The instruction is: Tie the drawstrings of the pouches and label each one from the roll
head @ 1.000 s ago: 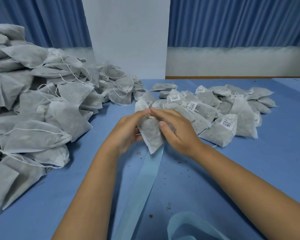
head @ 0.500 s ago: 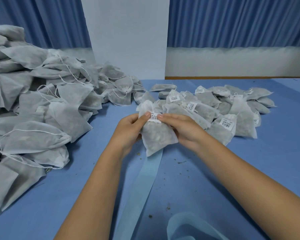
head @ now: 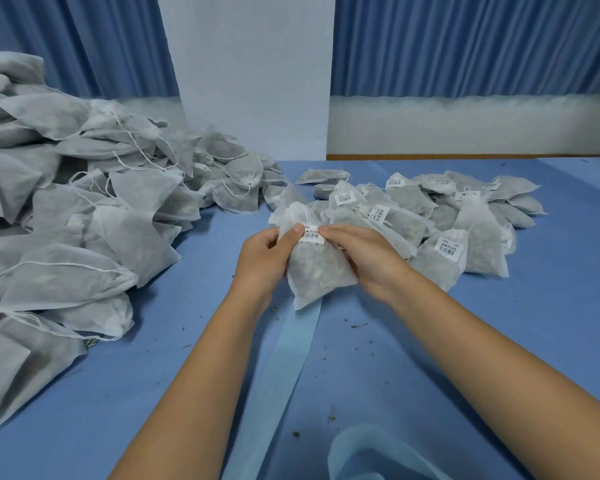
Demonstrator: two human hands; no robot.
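Hands: left hand and right hand grip pouch, thumbs pressing label.
Axis: pouch upright between both hands.

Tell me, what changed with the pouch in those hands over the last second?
A second ago both hands bunched over the pouch's neck and no label showed. Now the pouch faces up with a white barcode label near its neck; the left hand and right hand hold it, a fingertip at each label end. The unlabelled heap, labelled heap and blue strip stayed put.
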